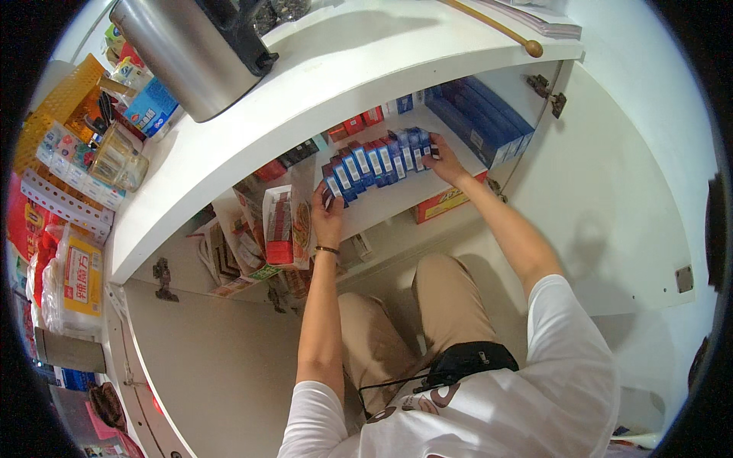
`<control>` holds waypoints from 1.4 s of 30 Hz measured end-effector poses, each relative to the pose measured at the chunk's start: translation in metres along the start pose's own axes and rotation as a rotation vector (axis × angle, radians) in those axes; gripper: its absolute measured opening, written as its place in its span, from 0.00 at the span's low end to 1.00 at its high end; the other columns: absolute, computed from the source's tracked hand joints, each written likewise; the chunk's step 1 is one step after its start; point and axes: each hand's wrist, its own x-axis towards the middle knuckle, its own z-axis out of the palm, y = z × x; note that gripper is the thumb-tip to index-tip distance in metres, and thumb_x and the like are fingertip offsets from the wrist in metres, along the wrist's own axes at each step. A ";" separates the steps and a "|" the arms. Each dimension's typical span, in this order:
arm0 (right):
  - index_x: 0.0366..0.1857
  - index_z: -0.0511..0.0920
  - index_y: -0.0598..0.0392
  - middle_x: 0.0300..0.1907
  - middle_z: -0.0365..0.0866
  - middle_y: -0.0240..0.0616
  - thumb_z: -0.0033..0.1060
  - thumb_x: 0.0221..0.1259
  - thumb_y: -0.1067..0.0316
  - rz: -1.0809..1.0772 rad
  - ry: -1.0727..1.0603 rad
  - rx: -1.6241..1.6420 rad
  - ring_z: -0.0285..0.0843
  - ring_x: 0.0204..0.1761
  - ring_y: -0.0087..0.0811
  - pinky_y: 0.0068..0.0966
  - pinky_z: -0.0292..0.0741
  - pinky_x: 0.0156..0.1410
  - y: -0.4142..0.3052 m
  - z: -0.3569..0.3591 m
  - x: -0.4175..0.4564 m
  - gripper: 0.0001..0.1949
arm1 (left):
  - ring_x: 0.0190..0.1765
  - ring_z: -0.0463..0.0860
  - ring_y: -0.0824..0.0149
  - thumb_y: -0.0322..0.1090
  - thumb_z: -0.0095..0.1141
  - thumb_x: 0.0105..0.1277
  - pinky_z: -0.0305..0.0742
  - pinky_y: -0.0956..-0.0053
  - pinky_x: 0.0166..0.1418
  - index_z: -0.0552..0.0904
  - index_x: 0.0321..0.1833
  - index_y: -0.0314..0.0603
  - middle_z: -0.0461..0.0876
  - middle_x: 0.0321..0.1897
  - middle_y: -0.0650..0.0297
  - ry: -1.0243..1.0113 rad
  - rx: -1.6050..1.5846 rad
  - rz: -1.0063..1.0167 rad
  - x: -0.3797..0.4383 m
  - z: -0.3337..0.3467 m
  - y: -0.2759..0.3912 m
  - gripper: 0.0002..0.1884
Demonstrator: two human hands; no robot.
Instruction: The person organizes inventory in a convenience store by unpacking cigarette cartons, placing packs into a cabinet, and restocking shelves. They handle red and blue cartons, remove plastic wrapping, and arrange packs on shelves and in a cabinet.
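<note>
A row of small blue packs (375, 159), which look like cigarette packs, stands on the white shelf (375, 207) inside the cabinet. White label strips face up along the row, and a few reddish packs show among the blue. My left hand (328, 213) grips the left end of the row, fingers around the last pack. At the opposite end, my right hand (445, 161) presses against the outermost packs with thumb and fingers. Between them, the two hands hold the row from both sides. Whether it is lifted off the shelf, I cannot tell.
Long blue cartons (481, 123) lie at the shelf's right. Red packs (355, 123) stand behind the row. An open box (286, 226) of packs sits left of my left hand. Overhead is a white countertop (355, 63) with a steel kettle (183, 57). The right cabinet door (607, 189) stands open.
</note>
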 end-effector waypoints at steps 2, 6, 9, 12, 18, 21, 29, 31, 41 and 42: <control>0.63 0.57 0.57 0.55 0.70 0.41 0.60 0.55 0.78 -0.007 0.049 0.022 0.73 0.51 0.32 0.26 0.72 0.55 0.010 0.006 -0.005 0.31 | 0.54 0.75 0.68 0.18 0.53 0.61 0.70 0.75 0.57 0.63 0.63 0.36 0.72 0.55 0.60 0.006 -0.008 0.047 -0.005 0.003 -0.010 0.26; 0.62 0.53 0.55 0.53 0.68 0.42 0.56 0.54 0.83 0.057 -0.059 0.217 0.69 0.56 0.35 0.27 0.69 0.59 0.023 0.019 -0.019 0.32 | 0.54 0.74 0.65 0.20 0.55 0.61 0.69 0.73 0.58 0.59 0.61 0.34 0.72 0.52 0.55 0.042 0.015 -0.109 -0.020 0.011 -0.021 0.27; 0.62 0.53 0.55 0.54 0.67 0.44 0.54 0.54 0.85 0.004 0.028 0.037 0.67 0.58 0.34 0.28 0.68 0.60 0.028 0.019 -0.023 0.32 | 0.56 0.74 0.62 0.22 0.58 0.60 0.68 0.70 0.61 0.58 0.62 0.33 0.72 0.52 0.53 0.073 0.082 -0.054 -0.022 0.018 -0.014 0.30; 0.59 0.58 0.55 0.52 0.69 0.47 0.56 0.46 0.83 -0.100 0.166 0.147 0.69 0.58 0.39 0.30 0.66 0.62 0.039 0.023 -0.020 0.32 | 0.57 0.73 0.60 0.24 0.61 0.58 0.67 0.68 0.63 0.58 0.63 0.32 0.72 0.52 0.52 0.101 0.117 -0.085 -0.023 0.020 -0.011 0.33; 0.61 0.57 0.54 0.52 0.70 0.46 0.51 0.49 0.85 -0.118 0.212 0.037 0.71 0.55 0.36 0.29 0.68 0.60 0.044 0.028 -0.020 0.31 | 0.56 0.75 0.60 0.27 0.61 0.59 0.69 0.67 0.62 0.62 0.62 0.29 0.73 0.51 0.51 0.082 0.133 -0.073 -0.025 0.026 -0.013 0.30; 0.60 0.61 0.55 0.49 0.73 0.50 0.53 0.51 0.79 -0.128 0.244 -0.064 0.73 0.54 0.41 0.32 0.68 0.58 0.017 0.034 -0.026 0.28 | 0.53 0.76 0.60 0.29 0.61 0.60 0.71 0.67 0.57 0.66 0.59 0.29 0.73 0.52 0.52 0.101 0.250 -0.060 -0.024 0.023 -0.016 0.26; 0.45 0.76 0.64 0.42 0.79 0.59 0.49 0.56 0.49 0.111 0.136 -0.531 0.77 0.47 0.56 0.43 0.71 0.56 -0.015 -0.032 0.006 0.25 | 0.29 0.80 0.51 0.57 0.49 0.66 0.73 0.63 0.37 0.81 0.30 0.32 0.79 0.20 0.51 -0.112 0.494 -0.258 0.022 0.048 0.017 0.28; 0.45 0.76 0.65 0.43 0.79 0.61 0.46 0.58 0.47 0.178 0.021 -0.616 0.77 0.48 0.56 0.43 0.71 0.57 -0.006 -0.031 0.017 0.27 | 0.29 0.81 0.50 0.57 0.49 0.66 0.73 0.61 0.36 0.80 0.26 0.32 0.80 0.20 0.51 -0.157 0.519 -0.362 0.032 0.047 0.009 0.29; 0.46 0.72 0.65 0.43 0.78 0.61 0.42 0.60 0.45 0.148 0.127 -0.757 0.76 0.49 0.58 0.46 0.72 0.58 0.014 -0.017 0.022 0.28 | 0.32 0.82 0.49 0.57 0.48 0.67 0.73 0.59 0.41 0.82 0.30 0.31 0.82 0.26 0.49 -0.064 0.584 -0.308 0.029 0.056 -0.018 0.29; 0.47 0.71 0.65 0.44 0.77 0.61 0.44 0.59 0.45 0.179 0.139 -0.719 0.76 0.49 0.58 0.46 0.72 0.57 0.009 -0.016 0.021 0.28 | 0.34 0.82 0.50 0.57 0.48 0.66 0.74 0.60 0.41 0.82 0.33 0.30 0.83 0.28 0.49 -0.096 0.561 -0.338 0.029 0.054 -0.019 0.29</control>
